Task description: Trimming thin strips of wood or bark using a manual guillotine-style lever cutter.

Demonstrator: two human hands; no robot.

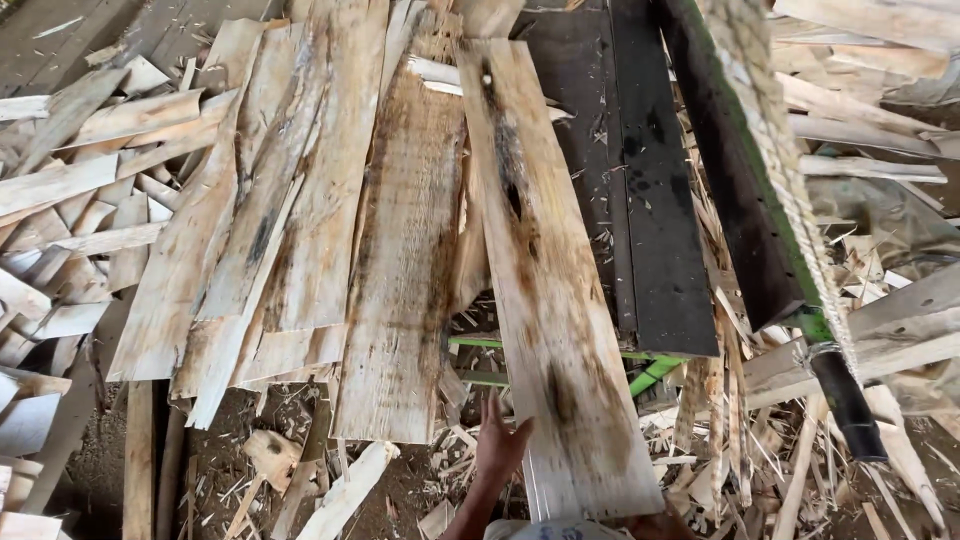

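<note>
At the bottom centre of the head view: you are handling a long pale wooden veneer sheet (545, 290) streaked with dark brown stains, and it is running from your hands up and away toward the top of the frame.

Sheet's look: it is showing a dark elongated knot mark near its far end, a brownish blotch low down near your hands, and fine straight grain along its length.

Sheet's position: it is lying tilted slightly leftward at its far end, passing over a green metal bar (640, 372) and resting just beside a wide flat black metal plate (640, 180) on its right.

Left hand (497, 445): you are pressing it against the sheet's lower left edge, fingers (490, 412) spread and loosely extended, not clenched; the palm is touching the edge rather than wrapping it.

Right hand (660, 523): only a sliver is showing at the bottom edge under the sheet's right corner; whether its fingers are grasping or released cannot be told.

Neighbouring sheets: a heap of rough pale veneer strips (290, 200) is lying to the left, overlapping one another.

Right side: a thick twisted rope (775, 150) is hanging diagonally alongside a dark green-edged beam (735, 190).

Ground: wood splinters and offcuts (720, 450) are littering the dirt below.
</note>
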